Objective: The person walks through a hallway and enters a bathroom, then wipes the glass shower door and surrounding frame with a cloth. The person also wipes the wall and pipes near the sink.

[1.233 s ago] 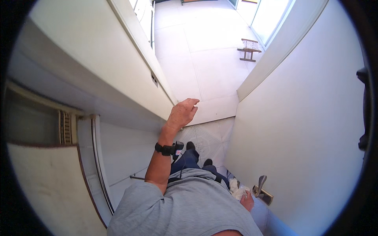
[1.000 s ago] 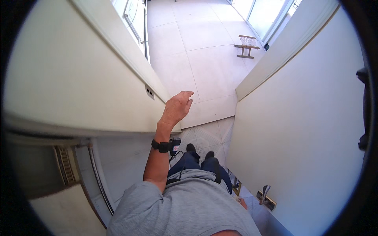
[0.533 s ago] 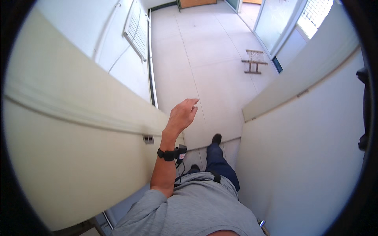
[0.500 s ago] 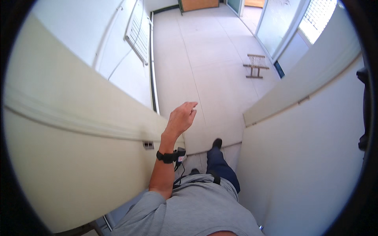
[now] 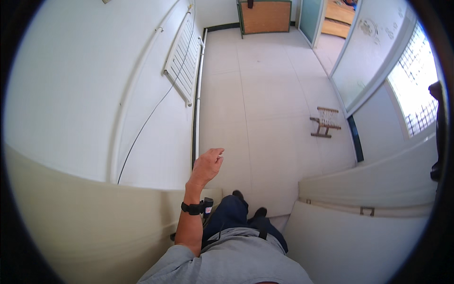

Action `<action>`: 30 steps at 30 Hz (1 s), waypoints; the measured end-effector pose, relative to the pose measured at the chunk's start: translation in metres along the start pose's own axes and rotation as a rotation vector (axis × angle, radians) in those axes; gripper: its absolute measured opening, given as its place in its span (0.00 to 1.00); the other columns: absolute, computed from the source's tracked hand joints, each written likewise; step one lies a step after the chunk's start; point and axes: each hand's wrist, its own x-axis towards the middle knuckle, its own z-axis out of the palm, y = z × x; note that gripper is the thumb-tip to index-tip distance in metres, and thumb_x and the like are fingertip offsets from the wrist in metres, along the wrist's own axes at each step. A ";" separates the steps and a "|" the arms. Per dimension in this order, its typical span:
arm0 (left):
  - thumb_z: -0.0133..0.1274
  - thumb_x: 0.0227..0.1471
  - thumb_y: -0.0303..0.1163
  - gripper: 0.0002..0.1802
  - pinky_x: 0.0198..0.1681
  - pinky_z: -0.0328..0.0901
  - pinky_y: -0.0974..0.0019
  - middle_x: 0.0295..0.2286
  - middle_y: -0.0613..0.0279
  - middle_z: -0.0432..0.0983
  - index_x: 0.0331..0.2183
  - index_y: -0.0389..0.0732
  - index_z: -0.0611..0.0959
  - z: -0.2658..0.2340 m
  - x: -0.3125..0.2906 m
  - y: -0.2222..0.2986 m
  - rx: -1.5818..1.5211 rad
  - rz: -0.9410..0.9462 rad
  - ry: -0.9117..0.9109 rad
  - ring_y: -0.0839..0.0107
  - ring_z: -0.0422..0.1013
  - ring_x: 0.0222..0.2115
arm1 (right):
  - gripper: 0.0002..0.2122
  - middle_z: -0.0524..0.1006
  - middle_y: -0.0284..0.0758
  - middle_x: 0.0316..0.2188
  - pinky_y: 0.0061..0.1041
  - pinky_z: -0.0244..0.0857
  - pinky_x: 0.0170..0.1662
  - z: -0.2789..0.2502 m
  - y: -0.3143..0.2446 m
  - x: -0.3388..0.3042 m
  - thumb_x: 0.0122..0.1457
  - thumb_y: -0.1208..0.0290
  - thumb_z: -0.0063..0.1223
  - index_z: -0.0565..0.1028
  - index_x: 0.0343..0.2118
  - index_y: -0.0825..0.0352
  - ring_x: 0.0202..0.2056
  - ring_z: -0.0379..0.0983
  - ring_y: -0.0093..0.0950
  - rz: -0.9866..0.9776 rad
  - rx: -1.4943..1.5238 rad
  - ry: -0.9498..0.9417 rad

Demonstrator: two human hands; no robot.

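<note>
My left hand (image 5: 207, 166) hangs in mid-air over the pale tiled floor, left of my legs. Its fingers are loosely bent and apart, and nothing shows in them. Around that wrist is a black strap (image 5: 193, 208) with a small black device (image 5: 207, 207) on it. The hand is nearest to the left door frame (image 5: 179, 195) and touches nothing that I can see. My right hand is out of view.
A door frame and open door leaf (image 5: 359, 236) stand at my right. Ahead on the right is a low folding stool (image 5: 325, 122). A white radiator (image 5: 182, 59) and pipes line the left wall. A brown board (image 5: 265, 18) stands at the far end, beside glass sliding doors (image 5: 371, 47).
I have stepped forward through the doorway, with my rear foot now ahead. The stool, radiator and glass doors appear closer. My left hand stays raised and sits lower in view.
</note>
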 end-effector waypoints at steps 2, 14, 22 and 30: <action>0.54 0.59 0.30 0.15 0.46 0.73 0.57 0.44 0.53 0.81 0.49 0.41 0.81 -0.004 0.036 -0.001 -0.019 0.019 0.029 0.57 0.79 0.41 | 0.15 0.82 0.51 0.37 0.45 0.71 0.44 -0.002 -0.024 0.030 0.56 0.64 0.54 0.80 0.43 0.66 0.41 0.79 0.51 -0.017 -0.021 -0.009; 0.54 0.59 0.30 0.14 0.44 0.73 0.54 0.42 0.54 0.81 0.48 0.42 0.82 -0.017 0.205 -0.006 0.032 0.171 -0.038 0.52 0.78 0.40 | 0.15 0.82 0.51 0.37 0.45 0.71 0.45 -0.002 -0.080 0.088 0.55 0.65 0.55 0.81 0.41 0.68 0.41 0.79 0.51 0.153 -0.070 -0.079; 0.50 0.62 0.34 0.17 0.49 0.72 0.52 0.46 0.55 0.79 0.51 0.43 0.80 -0.015 0.298 -0.032 0.089 0.045 -0.111 0.53 0.76 0.46 | 0.15 0.82 0.51 0.37 0.45 0.71 0.45 0.002 -0.080 0.159 0.54 0.65 0.55 0.81 0.40 0.69 0.41 0.79 0.51 0.244 -0.119 -0.192; 0.50 0.62 0.33 0.15 0.48 0.71 0.51 0.45 0.53 0.80 0.49 0.43 0.80 -0.031 0.356 -0.061 0.191 -0.128 -0.029 0.50 0.76 0.45 | 0.15 0.82 0.52 0.37 0.44 0.72 0.45 -0.018 -0.097 0.320 0.54 0.66 0.56 0.82 0.39 0.70 0.41 0.79 0.51 0.172 -0.193 -0.284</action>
